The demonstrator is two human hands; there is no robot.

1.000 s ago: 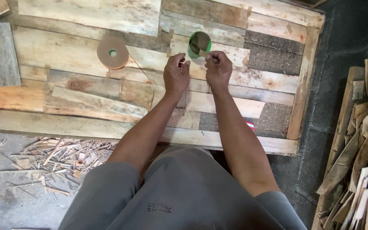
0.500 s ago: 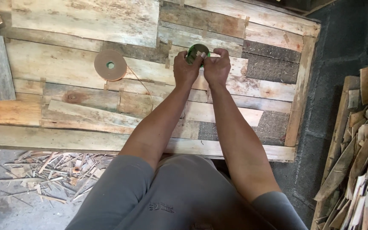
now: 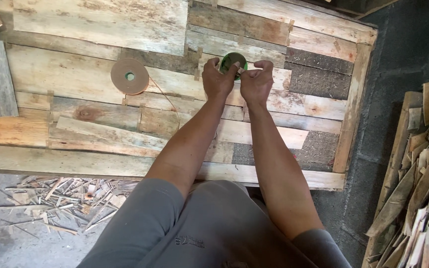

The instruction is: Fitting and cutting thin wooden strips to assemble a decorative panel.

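Rough planks of mixed colour and width make up the patchwork wooden panel [image 3: 100, 79] in front of you; its top and left edges run out of the frame. Grey concrete floor lies around it.

Your left hand [image 3: 218, 79] and right hand [image 3: 257, 82] sit close together near the panel's upper middle, both curled around a small green tape roll [image 3: 233, 59]. Your left thumb and fingers hide the roll's left and lower part, so only its upper arc shows. The right hand pinches something pale at the roll's right edge; it is too small to make out. Both hands are grasping, not slack.

To the left, well apart from your hands, a flat brown tape roll [image 3: 129, 76] lies on the boards, with a thin strand trailing down from it across the planks.

Below the panel's near edge, on the left, wood splinters [image 3: 50, 198] litter the floor. At the right, a heap of split wood slats [image 3: 423, 173] is cut off by the frame. Your grey shorts [image 3: 204, 228] fill the bottom.
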